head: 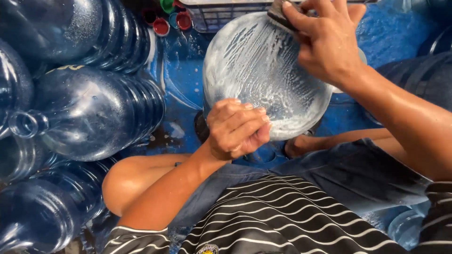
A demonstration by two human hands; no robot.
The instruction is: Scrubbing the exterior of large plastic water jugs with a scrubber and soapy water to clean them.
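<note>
Scrub pad: mostly covered by right hand; shape not determinable. Soapy jug: lower rim hidden behind left hand, neck out of sight. Wire crate: cut off by top edge. Stacked jugs: cropped at left edge. Caps: too small to resolve detail.
</note>
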